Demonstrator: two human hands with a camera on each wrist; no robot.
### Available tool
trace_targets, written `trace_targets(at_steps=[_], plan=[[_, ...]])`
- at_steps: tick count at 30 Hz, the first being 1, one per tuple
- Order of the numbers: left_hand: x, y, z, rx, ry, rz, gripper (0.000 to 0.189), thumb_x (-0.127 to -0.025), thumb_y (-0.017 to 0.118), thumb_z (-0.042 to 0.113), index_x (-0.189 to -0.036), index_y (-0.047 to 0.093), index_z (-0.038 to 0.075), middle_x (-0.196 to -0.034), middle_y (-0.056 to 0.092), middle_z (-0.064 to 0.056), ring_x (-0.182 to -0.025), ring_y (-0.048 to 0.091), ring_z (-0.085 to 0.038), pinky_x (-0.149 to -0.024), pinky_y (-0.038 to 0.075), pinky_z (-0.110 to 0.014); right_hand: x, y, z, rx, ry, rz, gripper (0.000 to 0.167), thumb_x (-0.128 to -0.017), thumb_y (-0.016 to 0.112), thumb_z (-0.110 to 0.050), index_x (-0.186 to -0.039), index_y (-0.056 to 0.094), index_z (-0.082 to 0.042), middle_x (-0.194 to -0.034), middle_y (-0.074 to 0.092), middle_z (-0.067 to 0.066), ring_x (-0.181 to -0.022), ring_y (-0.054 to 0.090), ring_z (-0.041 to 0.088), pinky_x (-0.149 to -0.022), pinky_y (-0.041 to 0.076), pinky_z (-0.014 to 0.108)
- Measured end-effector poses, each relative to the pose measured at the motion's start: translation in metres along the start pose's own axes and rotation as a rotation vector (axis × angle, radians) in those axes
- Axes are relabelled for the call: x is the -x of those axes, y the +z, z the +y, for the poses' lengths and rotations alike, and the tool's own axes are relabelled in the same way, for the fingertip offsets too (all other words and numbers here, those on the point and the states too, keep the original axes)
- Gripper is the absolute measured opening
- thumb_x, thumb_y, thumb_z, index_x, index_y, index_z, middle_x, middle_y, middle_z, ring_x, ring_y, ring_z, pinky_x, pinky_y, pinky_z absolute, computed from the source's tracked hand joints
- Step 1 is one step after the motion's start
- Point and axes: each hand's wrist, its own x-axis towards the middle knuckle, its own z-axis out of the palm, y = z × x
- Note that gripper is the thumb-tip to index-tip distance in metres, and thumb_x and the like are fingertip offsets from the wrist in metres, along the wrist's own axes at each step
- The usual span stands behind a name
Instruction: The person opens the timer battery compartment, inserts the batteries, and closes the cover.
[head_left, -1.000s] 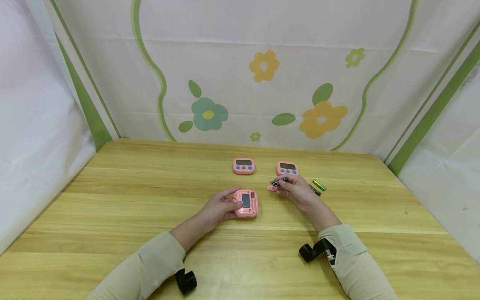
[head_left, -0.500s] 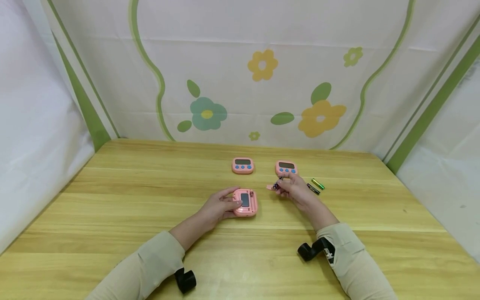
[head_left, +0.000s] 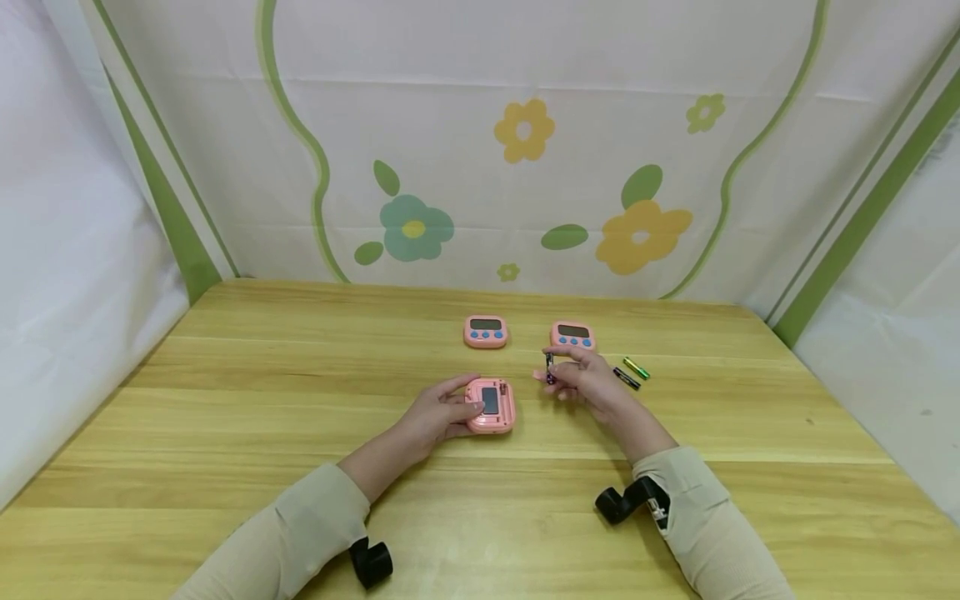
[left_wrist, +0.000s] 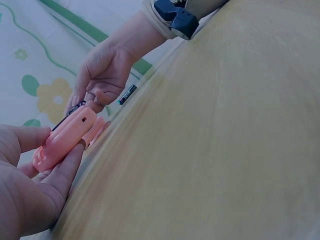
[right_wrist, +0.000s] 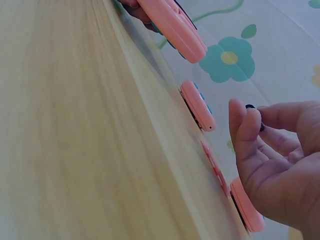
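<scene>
My left hand [head_left: 435, 417] grips a pink digital timer [head_left: 507, 415], its back turned up and the battery slot uncovered. The thumb lies on the dark rectangle on its back. To the right, my right hand [head_left: 591, 383] pinches a dark battery [head_left: 550, 368] between thumb and fingers, held upright and apart from the timer. Only the ends of that battery show in the right wrist view, where the fingers hide the rest. A pink battery cover [right_wrist: 215, 167] lies on the table beneath the right hand. In the left wrist view the timer [left_wrist: 65, 142] is raised off the table.
Two more pink timers stand farther back, a left one [head_left: 485, 332] and a right one [head_left: 573, 335], screens and blue buttons up. Right of my right hand lie a green battery [head_left: 636, 368] and a black battery [head_left: 627, 378]. A flowered cloth [head_left: 465, 150] hangs behind the wooden table [head_left: 285, 358].
The battery in my right hand has turned from lying nearly level to standing upright between the fingertips. My left hand and the timer have stayed in place.
</scene>
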Motion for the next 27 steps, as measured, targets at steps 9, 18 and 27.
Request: trace_targets(at_steps=[9,18,27], plan=[[0.001,0.001,0.001,0.002,-0.002,0.005,0.054,-0.081,0.057,0.001,-0.131,0.037,0.005,-0.111,0.051,-0.021,-0.087,0.057,-0.022,-0.074,0.049,-0.035,0.002,0.005,-0.001,0.063,0.014,-0.111,0.052,-0.084,0.051,0.001,-0.132,0.031,-0.001,-0.103,0.05,0.027,-0.072,0.054,0.018,-0.062,0.048,0.023],[-0.001,0.0,-0.001,0.027,0.002,0.009,0.053,-0.082,0.056,0.0,-0.131,0.036,0.004,-0.111,0.051,-0.021,-0.085,0.058,-0.022,-0.073,0.049,-0.035,0.006,0.014,-0.002,0.001,-0.004,-0.219,0.05,-0.085,0.05,0.001,-0.13,0.03,0.005,-0.092,0.053,0.021,-0.068,0.053,0.014,-0.059,0.047,0.02],[-0.001,0.001,-0.001,0.047,0.008,0.04,0.053,-0.082,0.056,0.0,-0.131,0.036,0.004,-0.111,0.051,-0.022,-0.086,0.057,-0.023,-0.073,0.049,-0.036,0.012,0.028,-0.004,-0.011,0.026,-0.322,0.049,-0.082,0.055,-0.003,-0.127,0.037,0.005,-0.087,0.054,0.017,-0.067,0.053,0.013,-0.056,0.047,0.02]])
